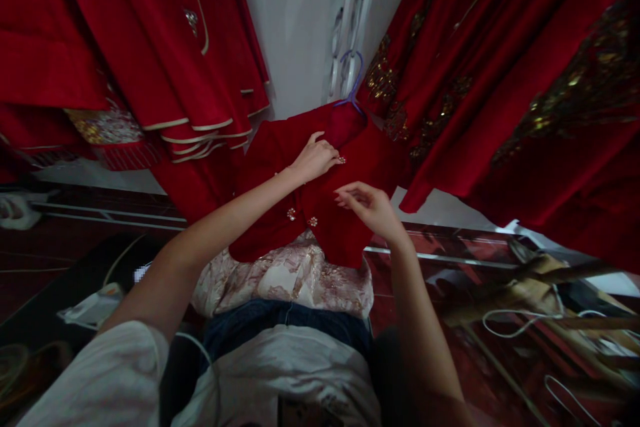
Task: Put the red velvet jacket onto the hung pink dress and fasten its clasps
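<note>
A short red jacket [345, 233] with jewelled flower-shaped buttons hangs from a purple hanger [354, 83] in front of me, its lower edge over my lap. My left hand [320, 159] rests on the jacket front, with thumb and fingertips closed at one jewelled button [342, 160]. Slightly lower and to the right, my right hand [369, 205] is raised over the cloth. Its thumb and fingers are pinched together; anything thin between them is too small to make out. Two more jewelled buttons, a left one [291, 214] and a right one [313, 221], show near the hem.
Pale brocade cloth [295, 280] covers my lap. Red garments with cream edging [200, 80] hang at left, and red garments with gold sequins [550, 107] at right. A white rack pole [367, 0] stands behind the hanger. Wooden pieces and cords [545, 313] lie at lower right.
</note>
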### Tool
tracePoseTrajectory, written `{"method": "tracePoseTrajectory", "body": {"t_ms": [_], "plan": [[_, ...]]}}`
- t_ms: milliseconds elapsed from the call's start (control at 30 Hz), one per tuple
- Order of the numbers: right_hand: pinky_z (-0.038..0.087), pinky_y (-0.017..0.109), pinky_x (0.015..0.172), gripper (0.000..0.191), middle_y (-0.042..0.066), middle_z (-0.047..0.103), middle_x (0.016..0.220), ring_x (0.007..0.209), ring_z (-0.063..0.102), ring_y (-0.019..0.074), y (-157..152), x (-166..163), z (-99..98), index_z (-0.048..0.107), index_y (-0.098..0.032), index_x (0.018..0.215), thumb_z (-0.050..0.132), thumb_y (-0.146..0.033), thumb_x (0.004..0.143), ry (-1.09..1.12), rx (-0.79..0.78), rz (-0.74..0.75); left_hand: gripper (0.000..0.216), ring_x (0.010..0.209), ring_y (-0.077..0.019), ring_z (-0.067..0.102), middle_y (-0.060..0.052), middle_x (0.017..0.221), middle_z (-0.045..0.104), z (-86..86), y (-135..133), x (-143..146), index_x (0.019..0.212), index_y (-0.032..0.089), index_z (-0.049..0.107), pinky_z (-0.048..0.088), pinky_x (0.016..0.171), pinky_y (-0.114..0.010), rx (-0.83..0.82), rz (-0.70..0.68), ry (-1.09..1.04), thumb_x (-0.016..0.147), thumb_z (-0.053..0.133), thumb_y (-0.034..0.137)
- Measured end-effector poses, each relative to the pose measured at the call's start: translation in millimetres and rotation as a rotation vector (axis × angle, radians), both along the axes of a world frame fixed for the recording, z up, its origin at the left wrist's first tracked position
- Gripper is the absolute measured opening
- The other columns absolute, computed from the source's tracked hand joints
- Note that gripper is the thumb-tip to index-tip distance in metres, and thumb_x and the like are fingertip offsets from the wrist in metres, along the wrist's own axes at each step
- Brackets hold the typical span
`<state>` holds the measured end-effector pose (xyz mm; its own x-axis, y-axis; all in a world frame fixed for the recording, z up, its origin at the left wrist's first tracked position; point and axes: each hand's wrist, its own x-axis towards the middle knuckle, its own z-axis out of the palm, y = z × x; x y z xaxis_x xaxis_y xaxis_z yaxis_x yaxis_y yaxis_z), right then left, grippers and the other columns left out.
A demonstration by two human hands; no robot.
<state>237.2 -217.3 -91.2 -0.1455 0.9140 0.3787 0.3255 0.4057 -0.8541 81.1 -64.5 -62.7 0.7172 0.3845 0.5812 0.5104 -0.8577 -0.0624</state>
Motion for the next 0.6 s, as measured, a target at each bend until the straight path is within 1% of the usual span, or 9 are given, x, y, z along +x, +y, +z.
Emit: {"method": "tracePoseTrajectory", "body": {"t_ms": [100, 167, 200, 233, 300, 367, 433, 533, 600], "plan": [[0.060, 0.032, 0.074, 0.027, 0.004, 0.071, 0.082, 0.076, 0.069, 0.0161, 5, 20, 17.8, 0.066, -0.022, 0.099, 0.062, -0.045, 0.085, 0.166, 0.138, -0.207, 0.024, 0.090, -0.0166, 0.066, -0.001, 0.088, 0.073, -3.5, 7, -3, 0.096, 0.021, 0.071, 0.019, 0.116, -0.053, 0.055, -0.074, 0.002, 0.095, 0.048, 0.028], [0.060, 0.031, 0.072, 0.031, 0.004, 0.069, 0.078, 0.074, 0.069, 0.0152, 11, 31, 30.1, 0.065, -0.021, 0.100, 0.062, -0.047, 0.084, 0.213, 0.214, -0.327, 0.028, 0.087, -0.0156, 0.067, -0.001, 0.086, 0.073, -5.4, 12, -6, 0.098, 0.021, 0.071, 0.018, 0.119, -0.052, 0.081, -0.096, 0.007, 0.098, 0.043, 0.028], [0.060, 0.031, 0.071, 0.033, 0.004, 0.069, 0.078, 0.074, 0.069, 0.0149, 15, 35, 36.0, 0.065, -0.020, 0.100, 0.062, -0.048, 0.084, 0.222, 0.231, -0.357, 0.031, 0.085, -0.0150, 0.067, -0.001, 0.084, 0.072, -6.2, 14, -7, 0.099, 0.020, 0.070, 0.019, 0.120, -0.051, 0.089, -0.101, 0.007, 0.098, 0.040, 0.027], [0.060, 0.030, 0.070, 0.033, 0.004, 0.069, 0.078, 0.074, 0.069, 0.0148, 20, 38, 41.5, 0.065, -0.020, 0.099, 0.061, -0.049, 0.084, 0.218, 0.229, -0.358, 0.033, 0.083, -0.0144, 0.068, -0.001, 0.081, 0.072, -6.7, 16, -8, 0.100, 0.019, 0.070, 0.020, 0.120, -0.050, 0.092, -0.106, 0.009, 0.099, 0.038, 0.026], [0.060, 0.031, 0.071, 0.035, 0.005, 0.070, 0.081, 0.076, 0.069, 0.0151, 33, 38, 51.4, 0.065, -0.019, 0.099, 0.062, -0.050, 0.083, 0.179, 0.184, -0.301, 0.034, 0.079, -0.0128, 0.067, 0.000, 0.077, 0.070, -7.0, 17, -9, 0.102, 0.019, 0.068, 0.022, 0.120, -0.048, 0.087, -0.109, 0.015, 0.100, 0.034, 0.024], [0.060, 0.032, 0.074, 0.038, 0.007, 0.071, 0.086, 0.080, 0.069, 0.0158, 50, 31, 59.2, 0.065, -0.018, 0.100, 0.063, -0.051, 0.082, 0.124, 0.132, -0.227, 0.034, 0.074, -0.0116, 0.066, 0.001, 0.074, 0.069, -5.9, 15, -9, 0.103, 0.019, 0.067, 0.026, 0.119, -0.045, 0.078, -0.105, 0.024, 0.100, 0.033, 0.022], [0.058, 0.033, 0.082, 0.042, 0.009, 0.071, 0.095, 0.090, 0.069, 0.0167, 71, 18, 63.5, 0.064, -0.018, 0.105, 0.061, -0.053, 0.083, 0.106, 0.123, -0.191, 0.033, 0.074, -0.0122, 0.065, 0.000, 0.075, 0.068, -3.0, 12, -8, 0.103, 0.018, 0.067, 0.029, 0.117, -0.043, 0.082, -0.085, 0.026, 0.099, 0.035, 0.024], [0.054, 0.033, 0.092, 0.051, 0.009, 0.068, 0.110, 0.107, 0.065, 0.0167, 104, -2, 59.2, 0.058, -0.020, 0.119, 0.041, -0.060, 0.092, 0.120, 0.136, -0.166, 0.036, 0.080, -0.0173, 0.065, -0.007, 0.082, 0.069, 4.4, 5, -7, 0.102, 0.013, 0.066, 0.033, 0.109, -0.046, 0.134, 0.018, 0.028, 0.099, 0.036, 0.033], [0.053, 0.036, 0.094, 0.059, 0.011, 0.066, 0.110, 0.110, 0.064, 0.0190, 122, -8, 49.0, 0.056, -0.019, 0.121, 0.030, -0.064, 0.094, 0.050, 0.127, -0.154, 0.043, 0.081, -0.0212, 0.066, -0.010, 0.083, 0.070, 11.0, 0, -9, 0.104, 0.009, 0.064, 0.036, 0.102, -0.047, 0.180, 0.109, 0.093, 0.099, 0.033, 0.038]]}}
